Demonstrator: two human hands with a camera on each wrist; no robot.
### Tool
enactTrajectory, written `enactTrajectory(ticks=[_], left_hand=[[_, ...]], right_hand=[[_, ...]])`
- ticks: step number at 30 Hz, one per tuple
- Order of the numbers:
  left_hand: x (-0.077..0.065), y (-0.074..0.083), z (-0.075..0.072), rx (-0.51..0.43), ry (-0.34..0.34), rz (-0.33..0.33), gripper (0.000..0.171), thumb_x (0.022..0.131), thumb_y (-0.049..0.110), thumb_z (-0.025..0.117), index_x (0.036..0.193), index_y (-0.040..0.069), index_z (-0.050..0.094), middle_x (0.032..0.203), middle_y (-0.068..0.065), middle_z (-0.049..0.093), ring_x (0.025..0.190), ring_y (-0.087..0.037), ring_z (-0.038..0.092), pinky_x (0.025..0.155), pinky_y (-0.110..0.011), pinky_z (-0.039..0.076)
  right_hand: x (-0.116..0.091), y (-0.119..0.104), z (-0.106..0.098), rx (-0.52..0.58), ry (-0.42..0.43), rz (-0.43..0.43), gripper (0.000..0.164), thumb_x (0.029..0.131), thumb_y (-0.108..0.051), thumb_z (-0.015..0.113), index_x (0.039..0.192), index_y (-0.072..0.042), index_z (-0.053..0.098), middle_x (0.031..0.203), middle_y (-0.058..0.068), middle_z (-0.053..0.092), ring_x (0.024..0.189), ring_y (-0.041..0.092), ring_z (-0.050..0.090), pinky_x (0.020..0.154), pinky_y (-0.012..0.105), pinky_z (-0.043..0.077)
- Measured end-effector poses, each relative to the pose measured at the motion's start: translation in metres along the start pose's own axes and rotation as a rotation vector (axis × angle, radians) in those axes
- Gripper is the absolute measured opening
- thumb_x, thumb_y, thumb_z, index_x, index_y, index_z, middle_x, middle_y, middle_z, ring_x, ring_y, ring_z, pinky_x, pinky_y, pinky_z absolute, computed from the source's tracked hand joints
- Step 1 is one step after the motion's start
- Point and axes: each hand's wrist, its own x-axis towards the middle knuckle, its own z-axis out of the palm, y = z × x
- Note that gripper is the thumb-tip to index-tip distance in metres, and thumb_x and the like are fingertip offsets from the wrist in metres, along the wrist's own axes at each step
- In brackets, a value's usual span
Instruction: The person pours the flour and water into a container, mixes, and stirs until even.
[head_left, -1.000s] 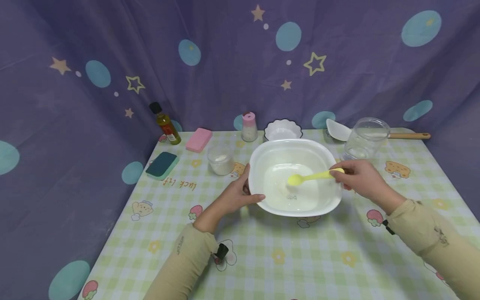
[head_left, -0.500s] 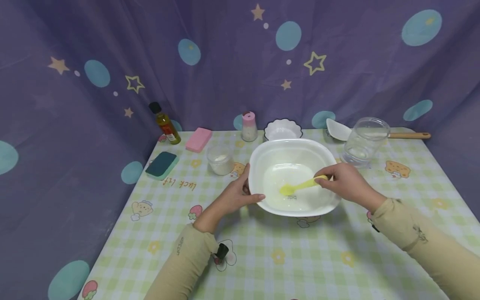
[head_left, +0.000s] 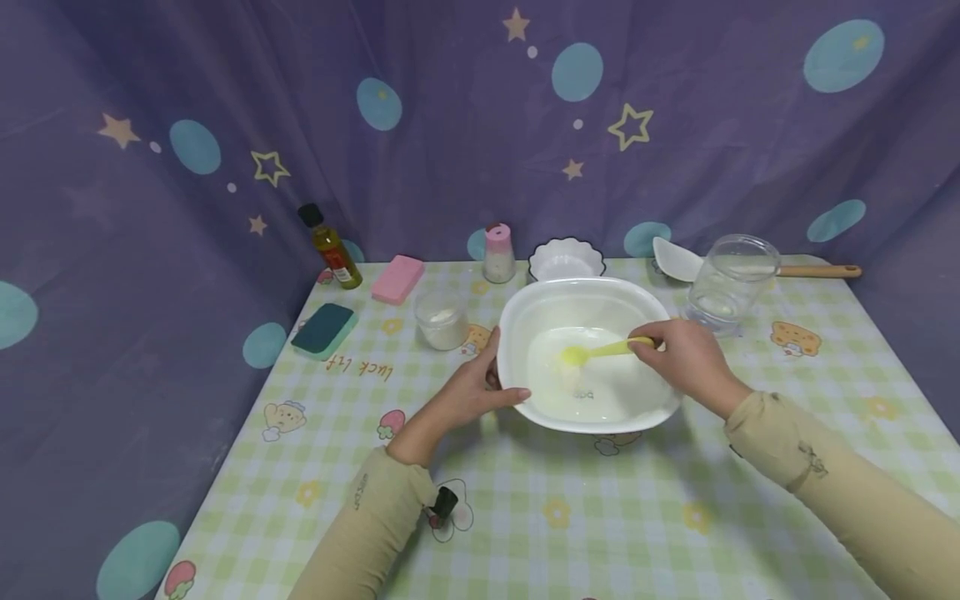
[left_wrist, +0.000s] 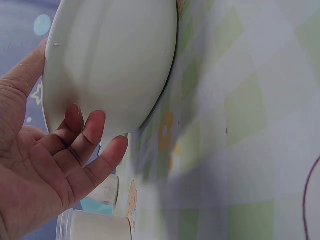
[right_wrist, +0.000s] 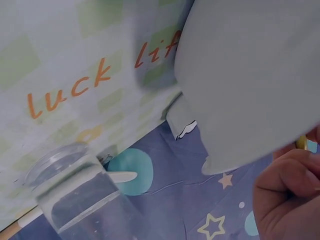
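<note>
A white basin (head_left: 585, 302) stands mid-table with a pool of clear, slightly cloudy liquid in its bottom. On its left side my left hand (head_left: 471, 390) holds the rim, thumb over the edge. The left wrist view shows the fingers (left_wrist: 95, 131) bent against the basin's outer wall. Between thumb and fingers of my right hand (head_left: 690, 358) is the handle end of a yellow spoon (head_left: 611, 347). The spoon's bowl dips into the liquid beside a whitish patch. In the right wrist view, the basin's side (right_wrist: 250, 75) hides most of the spoon.
Behind the basin are a scalloped white dish (head_left: 566, 258) and a pink-topped shaker (head_left: 498, 254). A jar of white powder (head_left: 441, 321), two sponges (head_left: 324, 331) and an oil bottle (head_left: 332, 254) stand left. At right, a clear jar (head_left: 731, 283) stands before a wooden-handled spatula (head_left: 817, 272).
My right hand has moved left with the spoon. Its bowl swept left and nearer, then away again through the liquid. The left hand and basin have stayed put.
</note>
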Motion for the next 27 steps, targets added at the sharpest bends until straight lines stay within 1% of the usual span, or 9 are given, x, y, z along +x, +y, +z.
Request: enactTrajectory(ticks=[3, 7, 11, 14, 18, 21, 27], left_hand=[[0.0, 0.0, 0.0, -0.011, 0.0, 0.012, 0.107, 0.085, 0.025, 0.077, 0.158, 0.024, -0.001, 0.097, -0.007, 0.066, 0.082, -0.019, 0.064, 0.075, -0.034, 0.052], [0.0, 0.001, 0.0, -0.018, 0.0, 0.015, 0.107, 0.085, 0.026, 0.077, 0.158, 0.024, -0.001, 0.097, -0.007, 0.067, 0.082, -0.019, 0.064, 0.075, -0.034, 0.052], [0.001, 0.002, 0.001, -0.013, -0.001, 0.013, 0.106, 0.086, 0.02, 0.076, 0.158, 0.022, -0.001, 0.098, -0.009, 0.067, 0.082, -0.02, 0.065, 0.074, -0.034, 0.052], [-0.001, 0.006, 0.0, -0.016, -0.005, 0.015, 0.105, 0.087, 0.015, 0.075, 0.158, 0.018, -0.002, 0.099, -0.014, 0.066, 0.084, -0.026, 0.065, 0.074, -0.035, 0.051], [-0.006, 0.025, -0.004, -0.027, -0.025, 0.01, 0.102, 0.088, 0.01, 0.073, 0.157, 0.011, -0.002, 0.101, -0.019, 0.065, 0.086, -0.032, 0.064, 0.074, -0.034, 0.051], [-0.011, 0.037, -0.006, -0.036, -0.038, 0.013, 0.101, 0.088, 0.009, 0.072, 0.157, 0.007, -0.002, 0.101, -0.019, 0.065, 0.086, -0.032, 0.064, 0.074, -0.032, 0.051], [-0.012, 0.041, -0.006, -0.04, -0.035, 0.013, 0.1, 0.088, 0.009, 0.071, 0.157, 0.008, -0.001, 0.1, -0.02, 0.066, 0.086, -0.033, 0.064, 0.074, -0.033, 0.051]], right_hand=[[-0.002, 0.003, -0.004, -0.01, -0.018, 0.017, 0.014, 0.088, -0.012, 0.07, 0.097, -0.004, 0.077, 0.075, 0.002, 0.067, 0.068, 0.019, 0.056, 0.062, 0.034, 0.041], [-0.005, 0.004, -0.011, 0.001, -0.064, 0.023, 0.016, 0.089, -0.013, 0.069, 0.099, -0.003, 0.077, 0.072, -0.001, 0.063, 0.066, 0.016, 0.052, 0.061, 0.034, 0.039], [-0.011, 0.004, -0.016, 0.031, -0.115, 0.036, 0.018, 0.09, -0.016, 0.07, 0.101, -0.003, 0.077, 0.07, -0.004, 0.061, 0.061, 0.013, 0.049, 0.058, 0.031, 0.039], [-0.014, 0.002, -0.017, 0.063, -0.135, 0.032, 0.019, 0.09, -0.017, 0.071, 0.101, -0.004, 0.077, 0.07, -0.005, 0.062, 0.059, 0.012, 0.048, 0.055, 0.03, 0.039], [-0.015, 0.0, -0.015, 0.086, -0.126, 0.005, 0.017, 0.089, -0.016, 0.071, 0.1, -0.004, 0.077, 0.071, -0.005, 0.064, 0.06, 0.012, 0.047, 0.055, 0.03, 0.039], [-0.014, -0.001, -0.012, 0.079, -0.109, -0.01, 0.015, 0.088, -0.013, 0.071, 0.098, -0.004, 0.078, 0.07, -0.005, 0.064, 0.058, 0.012, 0.047, 0.055, 0.03, 0.039], [-0.012, -0.004, -0.003, 0.075, -0.06, -0.025, 0.012, 0.087, -0.01, 0.071, 0.095, -0.003, 0.078, 0.067, -0.005, 0.063, 0.056, 0.011, 0.046, 0.056, 0.03, 0.038]])
